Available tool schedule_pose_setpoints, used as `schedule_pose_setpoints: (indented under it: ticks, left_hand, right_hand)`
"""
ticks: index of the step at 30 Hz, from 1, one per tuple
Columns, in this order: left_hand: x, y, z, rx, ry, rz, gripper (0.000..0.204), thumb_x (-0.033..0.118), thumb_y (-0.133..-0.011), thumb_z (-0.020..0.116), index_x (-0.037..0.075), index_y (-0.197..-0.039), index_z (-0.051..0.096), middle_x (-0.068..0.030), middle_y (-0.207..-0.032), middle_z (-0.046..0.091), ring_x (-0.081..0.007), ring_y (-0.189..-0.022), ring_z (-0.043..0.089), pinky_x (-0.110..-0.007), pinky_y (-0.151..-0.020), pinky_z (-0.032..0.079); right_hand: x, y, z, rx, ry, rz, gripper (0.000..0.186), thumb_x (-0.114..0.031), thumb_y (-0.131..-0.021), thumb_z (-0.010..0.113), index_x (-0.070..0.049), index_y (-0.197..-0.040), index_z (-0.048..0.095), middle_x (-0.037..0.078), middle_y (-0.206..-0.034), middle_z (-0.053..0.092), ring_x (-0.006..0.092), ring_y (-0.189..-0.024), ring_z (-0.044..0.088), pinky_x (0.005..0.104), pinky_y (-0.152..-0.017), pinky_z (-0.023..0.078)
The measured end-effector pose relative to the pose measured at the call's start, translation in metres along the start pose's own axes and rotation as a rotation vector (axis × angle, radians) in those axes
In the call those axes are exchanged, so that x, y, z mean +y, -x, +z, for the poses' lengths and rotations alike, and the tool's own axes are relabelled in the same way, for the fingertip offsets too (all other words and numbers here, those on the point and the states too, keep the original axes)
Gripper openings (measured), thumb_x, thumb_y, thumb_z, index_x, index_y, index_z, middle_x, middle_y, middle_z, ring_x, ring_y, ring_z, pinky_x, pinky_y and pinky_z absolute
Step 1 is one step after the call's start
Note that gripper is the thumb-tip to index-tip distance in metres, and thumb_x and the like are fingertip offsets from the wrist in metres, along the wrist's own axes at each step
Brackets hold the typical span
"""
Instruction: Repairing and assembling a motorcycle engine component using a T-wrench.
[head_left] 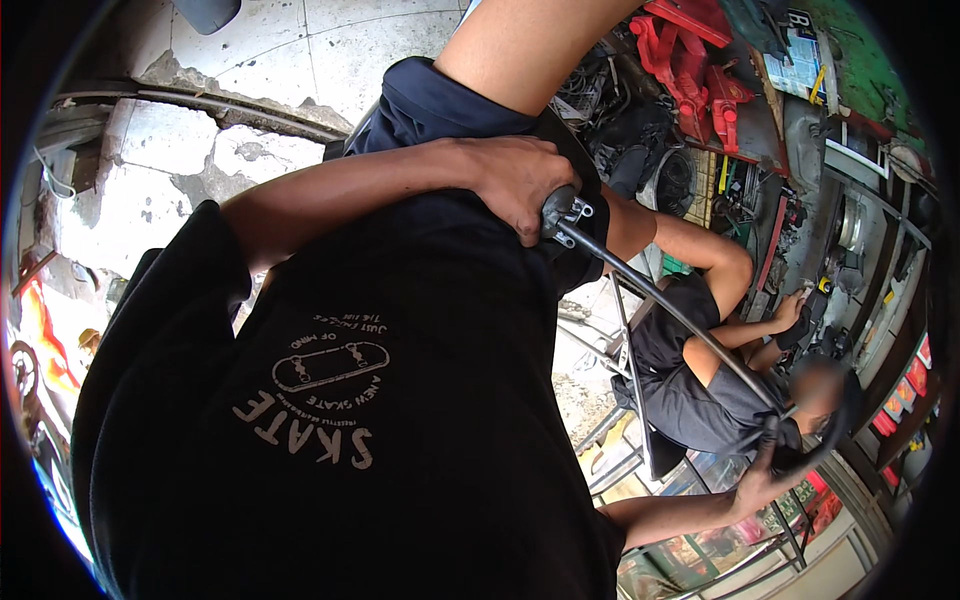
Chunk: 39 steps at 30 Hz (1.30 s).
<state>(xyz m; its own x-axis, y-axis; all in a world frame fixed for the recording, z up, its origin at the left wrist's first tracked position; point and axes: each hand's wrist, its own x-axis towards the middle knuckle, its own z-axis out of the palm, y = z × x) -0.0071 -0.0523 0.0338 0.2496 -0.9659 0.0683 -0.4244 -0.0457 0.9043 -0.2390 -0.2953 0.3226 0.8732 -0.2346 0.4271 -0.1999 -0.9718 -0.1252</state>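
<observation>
A long dark metal rod (660, 297) slants across from my lap to the right. At its near end is a rounded black piece with two shiny metal lugs. My left hand (518, 185) is closed around that black end, close to my thigh, and most of its fingertips are hidden. My right hand (757, 488) is at the rod's far end, where a dark curved band (835, 425) passes. Its thumb points up and its fingers seem wrapped round; what exactly lies in the palm is partly hidden.
A co-worker in dark clothes (690, 400) sits to my right, behind the rod, with a hand (792, 312) near small tools. Red metal stands (700, 85) and jumbled parts lie at the far right. Cracked pale floor tiles (255, 75) spread at the far left.
</observation>
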Motion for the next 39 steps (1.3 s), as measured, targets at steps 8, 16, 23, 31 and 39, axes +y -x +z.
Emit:
schedule_pose_setpoints:
  ticks: [8, 16, 23, 31, 39]
  left_hand:
    - [-0.002, 0.001, 0.0, 0.03, 0.06, 0.009, 0.036, 0.019, -0.053, 0.073, 0.0, -0.081, 0.059, -0.0166, -0.075, 0.063, -0.0335, -0.079, 0.062, -0.04, -0.071, 0.048]
    - [-0.002, 0.002, -0.001, 0.02, 0.045, 0.013, 0.038, 0.019, -0.053, 0.073, 0.0, -0.082, 0.059, -0.0158, -0.074, 0.064, -0.033, -0.078, 0.062, -0.039, -0.071, 0.048]
    - [-0.003, 0.002, 0.0, 0.007, 0.011, 0.013, 0.039, 0.015, -0.053, 0.073, 0.002, -0.087, 0.058, -0.0119, -0.073, 0.064, -0.0283, -0.076, 0.063, -0.038, -0.07, 0.05]
    - [0.0, 0.002, -0.001, -0.006, 0.001, -0.004, 0.038, 0.014, -0.052, 0.073, 0.003, -0.086, 0.059, -0.011, -0.074, 0.065, -0.0276, -0.077, 0.063, -0.038, -0.072, 0.049]
    - [-0.005, 0.001, 0.001, 0.018, 0.011, 0.014, 0.039, 0.015, -0.053, 0.074, 0.003, -0.087, 0.059, -0.0116, -0.074, 0.065, -0.0283, -0.078, 0.063, -0.038, -0.073, 0.049]
  right_hand:
    - [0.045, 0.013, -0.032, -0.169, -0.221, 0.106, 0.025, 0.007, -0.082, 0.057, 0.011, -0.106, 0.054, 0.022, -0.109, 0.057, 0.027, -0.097, 0.058, 0.0362, -0.089, 0.045]
    - [0.016, 0.007, -0.004, -0.102, -0.091, 0.102, 0.033, -0.009, -0.086, 0.061, 0.007, -0.114, 0.056, 0.017, -0.111, 0.059, 0.0191, -0.097, 0.057, 0.031, -0.092, 0.042]
    - [0.024, -0.001, -0.029, -0.331, -0.708, 0.251, 0.044, -0.001, -0.08, 0.058, 0.01, -0.121, 0.049, 0.018, -0.115, 0.057, 0.023, -0.099, 0.057, 0.0314, -0.084, 0.047]
    - [0.003, -0.016, -0.022, -0.341, 0.047, -0.424, 0.038, -0.012, -0.08, 0.067, 0.011, -0.108, 0.058, 0.024, -0.121, 0.051, 0.0262, -0.095, 0.057, 0.0294, -0.075, 0.048]
    - [0.031, 0.001, -0.039, -0.127, -0.257, 0.12, 0.047, 0.001, -0.079, 0.063, 0.008, -0.122, 0.046, 0.021, -0.114, 0.055, 0.0225, -0.09, 0.059, 0.0307, -0.078, 0.053]
